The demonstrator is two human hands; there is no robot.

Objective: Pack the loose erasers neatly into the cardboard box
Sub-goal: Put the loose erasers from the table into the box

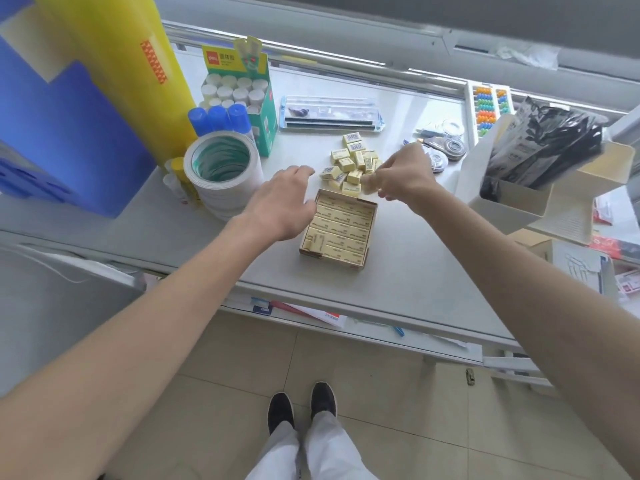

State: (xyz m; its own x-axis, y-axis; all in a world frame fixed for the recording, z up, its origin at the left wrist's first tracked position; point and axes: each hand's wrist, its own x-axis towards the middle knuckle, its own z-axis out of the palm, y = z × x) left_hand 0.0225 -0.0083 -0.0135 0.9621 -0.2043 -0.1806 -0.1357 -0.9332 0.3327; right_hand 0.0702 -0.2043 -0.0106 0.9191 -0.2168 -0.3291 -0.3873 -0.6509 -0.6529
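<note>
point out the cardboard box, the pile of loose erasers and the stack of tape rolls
cardboard box (367,255), head view, on its near right wall
pile of loose erasers (347,163), head view, on an eraser near the pile's middle
stack of tape rolls (254,171), head view, on the top roll's white rim

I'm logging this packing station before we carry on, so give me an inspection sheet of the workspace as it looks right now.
Surface: grey table, crowded along the far edge.
Job's things: cardboard box open, a flat layer of erasers inside; loose erasers piled just beyond it.
Clutter: tape rolls, glue stick box, blue-capped bottles, clear ruler pack, wire spools, beige bin of dark bags.
Hands: left hand open at the box's left edge; right hand pinching an eraser at the pile.
Cables: nothing seen.
Surroundings: tiled floor, papers on a lower shelf.
</note>
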